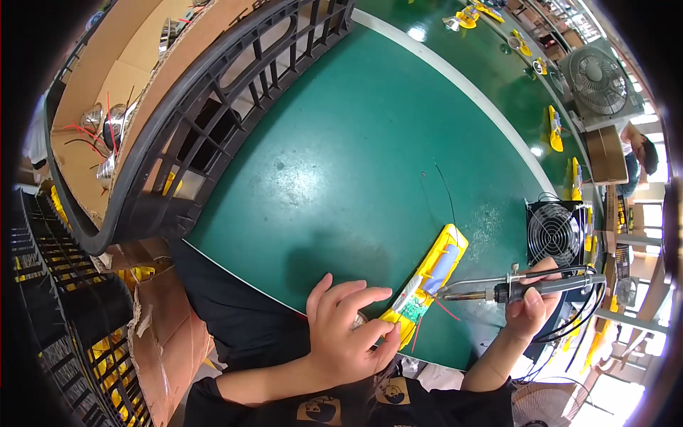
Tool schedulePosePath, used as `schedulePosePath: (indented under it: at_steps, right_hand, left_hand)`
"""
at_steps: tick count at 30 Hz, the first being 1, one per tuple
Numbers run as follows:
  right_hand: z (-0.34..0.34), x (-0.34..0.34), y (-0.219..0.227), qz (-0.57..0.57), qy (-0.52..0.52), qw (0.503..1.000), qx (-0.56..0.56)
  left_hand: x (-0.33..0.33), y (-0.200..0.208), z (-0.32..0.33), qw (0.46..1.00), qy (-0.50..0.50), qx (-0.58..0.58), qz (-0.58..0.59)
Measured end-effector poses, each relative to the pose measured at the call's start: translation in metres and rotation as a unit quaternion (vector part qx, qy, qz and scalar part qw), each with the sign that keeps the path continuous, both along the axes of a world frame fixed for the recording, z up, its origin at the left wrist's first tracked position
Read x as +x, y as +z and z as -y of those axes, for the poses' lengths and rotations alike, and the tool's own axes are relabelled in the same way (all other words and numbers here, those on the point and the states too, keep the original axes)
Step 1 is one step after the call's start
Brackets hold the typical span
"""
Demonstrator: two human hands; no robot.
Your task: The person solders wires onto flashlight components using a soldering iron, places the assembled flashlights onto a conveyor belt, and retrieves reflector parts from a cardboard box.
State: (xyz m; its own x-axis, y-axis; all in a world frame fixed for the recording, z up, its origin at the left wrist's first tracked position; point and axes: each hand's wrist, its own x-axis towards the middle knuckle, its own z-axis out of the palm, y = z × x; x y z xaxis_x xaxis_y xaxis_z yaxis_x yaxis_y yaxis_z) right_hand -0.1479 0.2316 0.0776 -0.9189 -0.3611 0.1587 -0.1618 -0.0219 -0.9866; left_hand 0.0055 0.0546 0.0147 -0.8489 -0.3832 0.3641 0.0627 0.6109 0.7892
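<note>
A yellow plastic housing (447,245) lies slantwise on the green bench, holding a blue cylindrical cell (442,269) and a small green circuit board (413,309). Thin dark and red wires stick out of it. My right hand (530,302) grips a soldering iron (548,286), whose tip points left and meets or nearly meets the housing near the board. At the housing's lower end is my left hand (352,324). Its thumb and index finger are pinched together over the edge, with the other fingers spread. What they pinch is too small to make out.
A black plastic crate (206,135) and a cardboard box (131,60) with metal reflector cups stand at the left. A small black fan (552,231) sits right of the iron. Beyond a pale rail (455,67), several yellow housings lie along a green surface.
</note>
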Motion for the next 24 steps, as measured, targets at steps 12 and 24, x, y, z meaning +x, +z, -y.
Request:
schedulePosePath:
  at_steps: [12, 24]
  right_hand:
    - [-0.004, -0.001, 0.000, 0.010, -0.004, 1.000, -0.030]
    - [0.003, -0.007, 0.018, -0.011, 0.086, 0.996, 0.028]
  left_hand:
    - [0.022, -0.002, 0.017, 0.985, -0.135, -0.107, -0.021]
    - [0.016, -0.001, 0.005, 0.997, -0.056, -0.049, -0.017]
